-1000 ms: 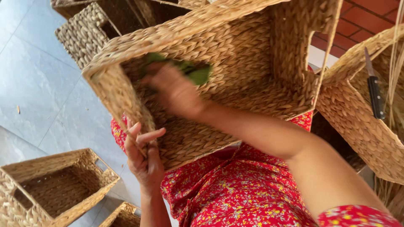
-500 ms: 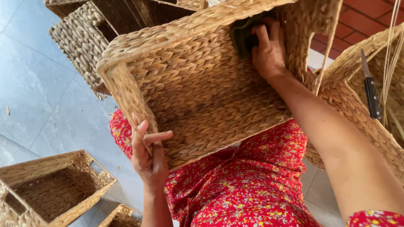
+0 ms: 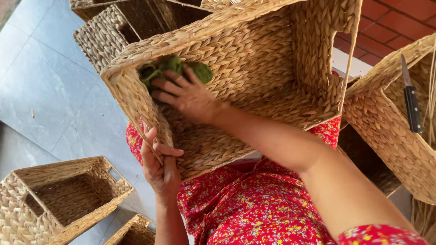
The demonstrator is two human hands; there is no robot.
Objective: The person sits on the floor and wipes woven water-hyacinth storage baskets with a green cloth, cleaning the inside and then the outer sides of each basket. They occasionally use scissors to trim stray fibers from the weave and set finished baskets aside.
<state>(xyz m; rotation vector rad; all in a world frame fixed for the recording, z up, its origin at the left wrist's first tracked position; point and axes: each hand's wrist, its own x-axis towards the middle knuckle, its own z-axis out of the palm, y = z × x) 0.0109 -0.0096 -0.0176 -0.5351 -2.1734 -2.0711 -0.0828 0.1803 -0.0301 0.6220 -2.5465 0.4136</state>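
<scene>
Grey tile floor (image 3: 54,90) below-left of the hands, red brick (image 3: 390,27) at top right; free floor only to the left, everything else crowded with wicker. Big basket (image 3: 254,90), rectangular, tight plaited weave in straw colour, sits tilted on the lap over a red floral dress (image 3: 254,208), opening facing the camera. Right hand (image 3: 186,93) is inside it near the upper-left corner, fingers spread flat and pressing a green pad (image 3: 177,70) against the inner wall; pad is bunched, soft-looking, partly under the fingertips. Left hand (image 3: 159,165) is closed on the basket's lower-left corner edge, thumb across the rim, with a loose straw strand running past the fingers. Small basket (image 3: 59,199), same weave, open top, stands on the floor left of the left hand, well apart; another rim shows just beside it at the bottom edge. More baskets stacked above the right hand. Right of the forearm, a side basket (image 3: 386,127) carries a knife (image 3: 411,97), black handle, blade pointing up. No labels visible.
</scene>
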